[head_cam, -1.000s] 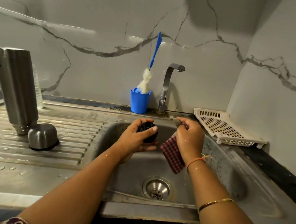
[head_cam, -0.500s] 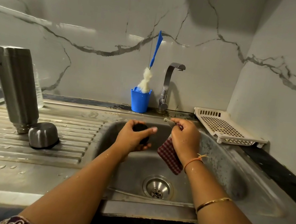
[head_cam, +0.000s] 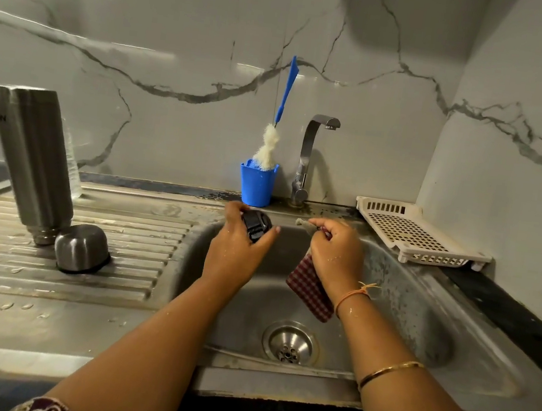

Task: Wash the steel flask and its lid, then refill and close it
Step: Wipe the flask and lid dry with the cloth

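Left hand (head_cam: pixel 240 247) grips black lid (head_cam: pixel 256 225), fingers and thumb curled round it, held above the far side of the sink (head_cam: pixel 420 314) basin, just in front of the blue cup (head_cam: pixel 257 182). Right hand (head_cam: pixel 335 253) clenched on checked cloth (head_cam: pixel 310 291); cloth hangs below the palm into the basin. Small grey tip (head_cam: pixel 301 223) pokes out at the thumb side; cannot tell whether it belongs to the cloth. Both hands wet, droplets on skin, hands near each other but apart. Steel flask (head_cam: pixel 32 160) stands upside down on the ribbed drainboard (head_cam: pixel 138 257), left of the basin, well apart from both hands. Steel cap (head_cam: pixel 81 251) sits mouth-down on the drainboard, right up against the flask's neck. Blue cup holds bottle brush (head_cam: pixel 268 146), blue handle up against the wall. Tap (head_cam: pixel 307 155) just right of the cup, spout over the basin; no water seen running. Drain (head_cam: pixel 289 344) visible in basin floor. White tray (head_cam: pixel 414 234) rests on the counter at the basin's right rear corner. Gold bangle (head_cam: pixel 389 372) on right forearm, orange thread (head_cam: pixel 354 294) at right wrist.
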`<act>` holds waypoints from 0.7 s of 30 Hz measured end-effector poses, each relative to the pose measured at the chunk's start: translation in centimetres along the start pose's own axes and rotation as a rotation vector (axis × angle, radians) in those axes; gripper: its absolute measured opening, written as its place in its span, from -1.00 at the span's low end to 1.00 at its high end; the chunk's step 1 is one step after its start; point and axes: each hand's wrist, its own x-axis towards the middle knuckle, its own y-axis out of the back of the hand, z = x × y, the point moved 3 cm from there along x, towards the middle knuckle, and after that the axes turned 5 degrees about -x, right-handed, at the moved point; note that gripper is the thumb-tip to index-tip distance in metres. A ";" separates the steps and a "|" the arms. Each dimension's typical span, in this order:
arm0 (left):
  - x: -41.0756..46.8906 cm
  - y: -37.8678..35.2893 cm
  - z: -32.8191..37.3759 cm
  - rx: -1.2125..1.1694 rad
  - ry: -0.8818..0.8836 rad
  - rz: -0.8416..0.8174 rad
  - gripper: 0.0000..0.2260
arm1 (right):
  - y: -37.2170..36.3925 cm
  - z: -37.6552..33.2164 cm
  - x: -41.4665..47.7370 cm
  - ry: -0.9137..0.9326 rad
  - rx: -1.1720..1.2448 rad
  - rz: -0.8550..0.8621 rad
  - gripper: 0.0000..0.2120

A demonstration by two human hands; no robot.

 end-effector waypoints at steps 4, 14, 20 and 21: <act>-0.2 -0.7 -0.6 0.194 0.167 -0.227 -0.45 | 0.0 -0.2 0.0 0.005 -0.001 0.001 -0.73; -0.2 1.7 -0.7 0.268 0.230 0.048 -0.31 | -0.6 -0.3 -0.3 0.031 -0.034 -0.063 -0.74; 0.6 4.8 -0.3 0.133 0.166 0.207 -0.51 | -0.6 -0.4 -0.6 0.072 -0.033 -0.092 -0.72; 1.2 5.7 -0.7 0.168 0.178 0.212 -0.52 | -0.7 -0.5 -0.6 0.080 -0.029 -0.099 -0.72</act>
